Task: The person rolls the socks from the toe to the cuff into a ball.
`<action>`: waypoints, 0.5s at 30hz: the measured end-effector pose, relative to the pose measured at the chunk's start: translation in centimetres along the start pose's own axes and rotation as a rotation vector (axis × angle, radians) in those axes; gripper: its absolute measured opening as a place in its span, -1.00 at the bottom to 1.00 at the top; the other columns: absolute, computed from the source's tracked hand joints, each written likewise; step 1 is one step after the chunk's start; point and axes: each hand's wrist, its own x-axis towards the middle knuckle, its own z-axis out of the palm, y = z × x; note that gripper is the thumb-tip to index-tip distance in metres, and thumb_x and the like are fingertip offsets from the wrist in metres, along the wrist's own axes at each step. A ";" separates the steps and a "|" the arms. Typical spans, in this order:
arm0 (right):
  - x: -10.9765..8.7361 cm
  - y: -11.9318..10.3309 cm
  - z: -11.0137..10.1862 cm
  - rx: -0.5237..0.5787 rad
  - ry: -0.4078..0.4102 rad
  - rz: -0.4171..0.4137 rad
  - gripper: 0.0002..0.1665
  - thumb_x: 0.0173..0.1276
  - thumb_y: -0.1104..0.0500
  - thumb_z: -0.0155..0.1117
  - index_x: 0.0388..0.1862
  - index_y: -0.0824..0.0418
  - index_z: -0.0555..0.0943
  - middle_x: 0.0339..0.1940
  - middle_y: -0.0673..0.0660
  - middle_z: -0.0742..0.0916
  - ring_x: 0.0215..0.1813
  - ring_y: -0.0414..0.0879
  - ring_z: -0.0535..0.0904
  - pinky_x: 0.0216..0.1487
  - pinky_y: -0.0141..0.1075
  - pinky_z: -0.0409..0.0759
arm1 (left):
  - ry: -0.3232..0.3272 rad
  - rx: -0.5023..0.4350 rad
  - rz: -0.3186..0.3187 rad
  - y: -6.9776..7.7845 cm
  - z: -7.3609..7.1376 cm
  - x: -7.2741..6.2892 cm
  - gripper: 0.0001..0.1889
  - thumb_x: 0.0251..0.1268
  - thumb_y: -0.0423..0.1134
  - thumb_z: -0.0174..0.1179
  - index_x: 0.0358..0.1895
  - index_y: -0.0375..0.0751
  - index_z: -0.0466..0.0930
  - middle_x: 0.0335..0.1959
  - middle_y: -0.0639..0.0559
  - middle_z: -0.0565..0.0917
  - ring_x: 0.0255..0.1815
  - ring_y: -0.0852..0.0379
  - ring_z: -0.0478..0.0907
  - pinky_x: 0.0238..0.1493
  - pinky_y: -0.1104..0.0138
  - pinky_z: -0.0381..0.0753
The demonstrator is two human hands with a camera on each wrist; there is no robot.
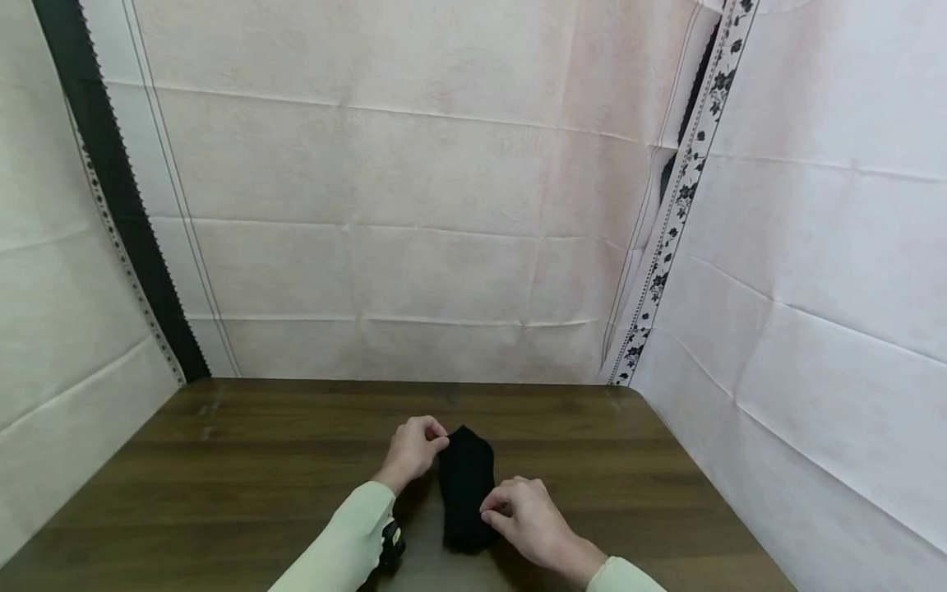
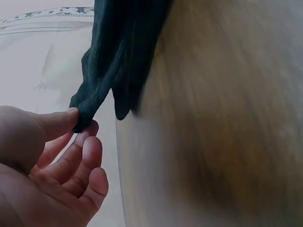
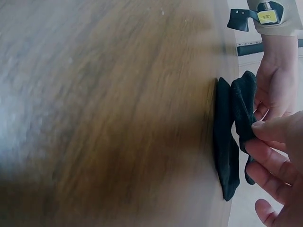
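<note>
A black sock-like piece of soft cloth [image 1: 466,493] lies lengthwise on the table, between my two hands. My left hand [image 1: 411,452] pinches its far left corner between thumb and forefinger. In the left wrist view that corner of the cloth [image 2: 97,80] is drawn to a point, while the other fingers curl loosely. My right hand [image 1: 528,520] pinches the right edge nearer to me. From the right wrist view, a raised upper layer [image 3: 244,106] is in the fingers and a lower layer [image 3: 224,142] rests on the table. Whether these are two separate pieces, I cannot tell.
The brown wood-grain table [image 1: 296,460] reaches back to a white cloth wall [image 1: 444,247]. More white cloth [image 1: 829,288] hangs at the right, with a floral border, and at the left. A black strap-like device [image 1: 392,543] sits on the left wrist.
</note>
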 end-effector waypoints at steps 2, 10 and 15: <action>-0.1 0.1 -0.2 -0.001 -0.004 0.012 -0.90 0.32 0.19 0.45 -0.35 -0.04 0.78 -0.35 -0.32 0.69 -0.21 -0.37 0.55 0.08 0.00 0.45 | -0.001 0.002 0.002 0.2 0.2 0.0 -0.94 0.37 -0.28 0.31 -0.31 -0.08 0.66 -0.41 0.07 0.59 -0.44 0.10 0.49 -0.38 0.22 0.50; -0.4 0.6 -0.8 -0.011 0.007 0.028 -0.90 0.32 0.20 0.45 -0.35 -0.03 0.77 -0.34 -0.32 0.69 -0.20 -0.36 0.56 0.11 0.06 0.44 | 0.000 -0.005 0.002 0.5 0.9 0.2 -0.94 0.37 -0.28 0.32 -0.31 -0.08 0.66 -0.39 0.08 0.60 -0.42 0.10 0.50 -0.35 0.20 0.52; -0.6 0.9 -1.0 -0.019 0.011 0.032 -0.89 0.32 0.20 0.45 -0.35 -0.03 0.77 -0.34 -0.32 0.69 -0.21 -0.37 0.55 0.10 0.07 0.42 | 0.002 0.011 -0.007 0.6 1.2 0.3 -0.94 0.37 -0.27 0.32 -0.30 -0.07 0.67 -0.39 0.09 0.60 -0.42 0.11 0.50 -0.34 0.20 0.52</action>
